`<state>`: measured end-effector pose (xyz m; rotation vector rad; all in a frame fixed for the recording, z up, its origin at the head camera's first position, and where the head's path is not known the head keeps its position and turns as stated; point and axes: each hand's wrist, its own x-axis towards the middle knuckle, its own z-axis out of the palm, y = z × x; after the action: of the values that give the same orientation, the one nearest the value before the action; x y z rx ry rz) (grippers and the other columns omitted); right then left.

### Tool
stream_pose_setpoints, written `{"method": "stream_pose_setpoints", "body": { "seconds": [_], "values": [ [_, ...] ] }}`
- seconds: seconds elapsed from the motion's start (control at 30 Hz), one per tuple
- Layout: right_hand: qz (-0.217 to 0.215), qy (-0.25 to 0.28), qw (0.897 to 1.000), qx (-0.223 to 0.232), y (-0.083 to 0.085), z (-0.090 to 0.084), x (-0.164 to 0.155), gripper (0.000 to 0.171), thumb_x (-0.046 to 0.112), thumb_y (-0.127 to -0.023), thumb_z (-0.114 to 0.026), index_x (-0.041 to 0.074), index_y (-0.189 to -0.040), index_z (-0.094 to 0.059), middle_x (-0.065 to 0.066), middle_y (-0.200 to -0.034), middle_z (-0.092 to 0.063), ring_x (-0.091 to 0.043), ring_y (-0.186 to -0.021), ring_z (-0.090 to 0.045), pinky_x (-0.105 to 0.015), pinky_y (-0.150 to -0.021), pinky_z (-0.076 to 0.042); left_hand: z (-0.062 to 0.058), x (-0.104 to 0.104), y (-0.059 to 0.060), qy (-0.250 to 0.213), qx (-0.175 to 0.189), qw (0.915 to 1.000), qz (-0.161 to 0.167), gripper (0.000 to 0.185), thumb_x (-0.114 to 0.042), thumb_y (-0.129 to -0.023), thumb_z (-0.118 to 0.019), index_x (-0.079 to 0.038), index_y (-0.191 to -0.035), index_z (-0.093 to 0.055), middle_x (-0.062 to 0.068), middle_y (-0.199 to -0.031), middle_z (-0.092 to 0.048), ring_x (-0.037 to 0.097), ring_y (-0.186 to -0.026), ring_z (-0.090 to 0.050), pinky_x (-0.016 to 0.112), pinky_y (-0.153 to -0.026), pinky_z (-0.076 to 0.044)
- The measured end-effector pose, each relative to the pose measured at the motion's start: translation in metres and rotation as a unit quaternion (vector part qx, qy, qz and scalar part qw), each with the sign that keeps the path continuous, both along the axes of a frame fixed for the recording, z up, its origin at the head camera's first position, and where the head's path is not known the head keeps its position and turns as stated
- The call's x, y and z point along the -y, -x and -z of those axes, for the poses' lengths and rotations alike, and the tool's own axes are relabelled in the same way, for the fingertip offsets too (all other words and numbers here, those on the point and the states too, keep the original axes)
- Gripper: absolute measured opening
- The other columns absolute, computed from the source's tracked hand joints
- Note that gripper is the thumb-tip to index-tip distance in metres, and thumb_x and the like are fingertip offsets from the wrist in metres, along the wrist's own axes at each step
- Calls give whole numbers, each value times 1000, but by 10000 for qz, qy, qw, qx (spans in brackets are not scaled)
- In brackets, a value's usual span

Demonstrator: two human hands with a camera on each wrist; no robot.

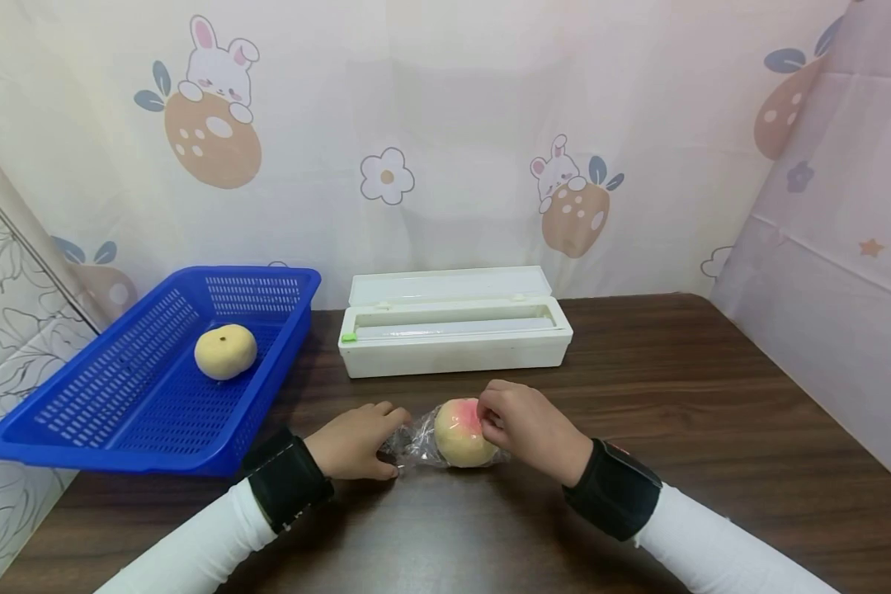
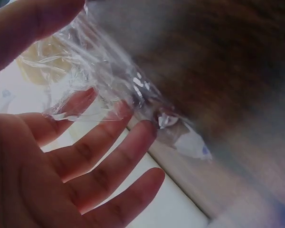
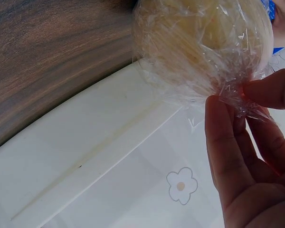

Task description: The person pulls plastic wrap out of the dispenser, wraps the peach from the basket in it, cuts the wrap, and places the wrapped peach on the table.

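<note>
At the near middle of the dark wooden table [image 1: 676,396], the pink-and-yellow peach [image 1: 459,433] sits half-wrapped in clear cling film [image 1: 408,445]. The right hand [image 1: 527,429] pinches a film tuft on top, and the left hand [image 1: 352,441], at its 9 o'clock, touches the loose tail with relaxed, nearly straight fingers. I'd pull that tail taut and smooth it under, with the white film dispenser box [image 1: 453,323] at 12 o'clock out of the way.

**Open table right, blocked left and behind**

Stood close behind the wrapped peach [image 1: 462,433]: open white dispenser box [image 1: 453,326]. Crowded the left: blue basket [image 1: 148,371]. Left bare to the right and front: dark table [image 1: 713,412].
</note>
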<state>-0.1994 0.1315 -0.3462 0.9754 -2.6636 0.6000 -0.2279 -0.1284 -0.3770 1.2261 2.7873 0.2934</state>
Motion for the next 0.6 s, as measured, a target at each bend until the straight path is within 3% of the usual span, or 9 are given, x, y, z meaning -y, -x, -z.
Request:
{"method": "stream_pose_setpoints", "body": {
  "seconds": [0.3,0.6],
  "values": [
    [-27,-1,9999,-102,-1,1,0,17,-5,-73,-62,11,-69,-58,5,-69,-46,-6,-63,-42,-18,-55,-39,2,-7,0,-412,-297,9984,239,36,-13,-71,-73,-11,-105,-61,-1,-90,-64,8,-71,-54,27,-65,-48],
    [-18,-7,9999,-155,-2,1,1,16,-4,-73,-63,11,-68,-58,4,-68,-46,-6,-61,-42,-18,-54,-39,-16,-14,-2,-979,-555,9934,230,21,-14,-74,-73,-14,-92,-62,-6,-80,-63,5,-67,-52,23,-62,-47]
  ]
}}
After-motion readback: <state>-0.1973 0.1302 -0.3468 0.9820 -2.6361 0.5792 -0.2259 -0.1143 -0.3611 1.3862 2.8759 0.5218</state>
